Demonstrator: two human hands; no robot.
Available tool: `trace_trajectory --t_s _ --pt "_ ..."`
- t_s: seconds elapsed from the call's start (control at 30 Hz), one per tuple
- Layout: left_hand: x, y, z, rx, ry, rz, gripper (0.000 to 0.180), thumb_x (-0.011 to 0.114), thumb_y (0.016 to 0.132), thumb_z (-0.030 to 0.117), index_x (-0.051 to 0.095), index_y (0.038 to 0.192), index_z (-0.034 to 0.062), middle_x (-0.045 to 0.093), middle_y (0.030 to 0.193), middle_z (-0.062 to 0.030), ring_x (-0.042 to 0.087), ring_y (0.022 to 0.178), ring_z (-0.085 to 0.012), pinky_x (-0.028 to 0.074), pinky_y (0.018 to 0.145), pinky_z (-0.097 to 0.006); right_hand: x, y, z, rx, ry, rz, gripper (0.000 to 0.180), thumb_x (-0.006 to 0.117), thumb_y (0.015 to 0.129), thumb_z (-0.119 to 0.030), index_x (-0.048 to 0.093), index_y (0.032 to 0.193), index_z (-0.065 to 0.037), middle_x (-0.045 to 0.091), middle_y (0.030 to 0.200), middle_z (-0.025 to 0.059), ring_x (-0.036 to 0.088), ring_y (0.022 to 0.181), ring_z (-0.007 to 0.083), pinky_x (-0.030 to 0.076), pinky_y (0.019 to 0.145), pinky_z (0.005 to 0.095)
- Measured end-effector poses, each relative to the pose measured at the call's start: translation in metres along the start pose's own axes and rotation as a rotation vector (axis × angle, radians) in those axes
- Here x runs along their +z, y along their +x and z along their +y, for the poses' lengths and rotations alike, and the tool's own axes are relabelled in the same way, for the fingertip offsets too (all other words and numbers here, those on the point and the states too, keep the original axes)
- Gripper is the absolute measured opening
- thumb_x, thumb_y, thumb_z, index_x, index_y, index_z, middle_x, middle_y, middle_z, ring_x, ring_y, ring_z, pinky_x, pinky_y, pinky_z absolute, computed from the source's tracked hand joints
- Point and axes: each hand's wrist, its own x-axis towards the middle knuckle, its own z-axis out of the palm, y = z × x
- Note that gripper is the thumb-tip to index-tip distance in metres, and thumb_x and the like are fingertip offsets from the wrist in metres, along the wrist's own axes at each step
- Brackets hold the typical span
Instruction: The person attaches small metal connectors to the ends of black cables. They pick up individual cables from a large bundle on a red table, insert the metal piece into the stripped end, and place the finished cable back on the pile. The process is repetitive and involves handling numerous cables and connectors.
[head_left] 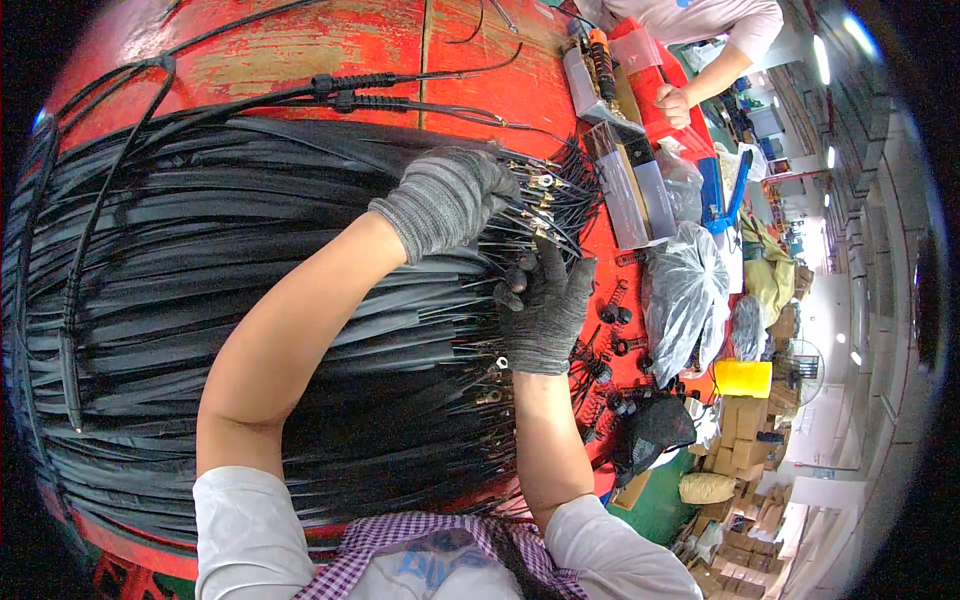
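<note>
A large bundle of black cables (270, 330) lies across the bench, its thin wire ends gathered along the right side. My left hand (440, 203), in a grey knit glove, is closed around wire ends near the far end of the bundle. Beside its fingertips stick out brass and silver metal terminals (541, 182). Just nearer to me, my right hand (545, 312), in a darker grey glove, has its fingers apart. One finger stretches up to the wire tips; some other fingers are bent. I see nothing plainly held in it.
Two cables with ribbed black sleeves (355, 90) lie on the worn red bench top (300, 50). To the right are black coiled springs (613, 300), open boxes (630, 190), a clear plastic bag (690, 300) and a blue-handled tool (737, 195). Across the bench, another person's hand (674, 105) rests by a red bin.
</note>
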Motion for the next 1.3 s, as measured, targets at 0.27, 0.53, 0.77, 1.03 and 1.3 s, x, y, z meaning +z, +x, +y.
trace_trajectory --t_s 0.27,0.53,0.77,1.03,1.3 --pt "0.001 0.0 -0.001 0.018 -0.022 -0.001 0.019 0.058 0.077 0.017 0.064 0.093 0.0105 0.062 0.086 -0.012 0.058 0.083 -0.0295 0.046 0.076 -0.037 -0.004 -0.001 0.002 -0.032 -0.047 -0.048 0.058 0.041 0.083 -0.058 0.059 0.098 -0.005 0.056 0.075 0.0038 0.048 0.059 0.0143 0.035 0.044 0.0227" --pt "0.001 -0.001 -0.002 0.029 -0.035 -0.003 0.018 0.058 0.076 0.016 0.064 0.093 0.0109 0.061 0.087 -0.0114 0.057 0.084 -0.0292 0.046 0.077 -0.038 -0.006 0.0 0.001 -0.027 -0.056 -0.033 0.058 0.04 0.083 -0.058 0.058 0.1 -0.005 0.055 0.074 0.0033 0.047 0.058 0.014 0.035 0.044 0.0224" --pt "0.001 -0.002 -0.001 0.038 -0.038 0.026 0.018 0.058 0.076 0.015 0.064 0.093 0.0113 0.061 0.087 -0.0109 0.057 0.085 -0.0289 0.045 0.076 -0.038 -0.007 0.0 0.001 -0.028 -0.064 -0.04 0.058 0.04 0.084 -0.057 0.058 0.102 -0.005 0.055 0.074 0.0028 0.047 0.059 0.014 0.036 0.044 0.0225" --pt "0.003 0.0 -0.003 0.016 -0.081 0.005 0.018 0.057 0.075 0.013 0.064 0.092 0.0101 0.061 0.087 -0.0111 0.057 0.085 -0.0288 0.045 0.076 -0.037 -0.013 0.001 0.001 -0.029 -0.07 -0.023 0.059 0.039 0.084 -0.058 0.058 0.101 -0.005 0.055 0.072 0.0028 0.048 0.058 0.0139 0.036 0.043 0.0226" --pt "0.004 0.0 -0.004 -0.004 -0.045 -0.019 0.017 0.057 0.076 0.013 0.063 0.091 0.0094 0.061 0.088 -0.0106 0.057 0.086 -0.0289 0.045 0.078 -0.036 -0.002 -0.002 0.0 -0.028 -0.023 0.002 0.058 0.04 0.084 -0.057 0.058 0.101 -0.004 0.055 0.072 0.0033 0.05 0.058 0.014 0.035 0.042 0.0231"
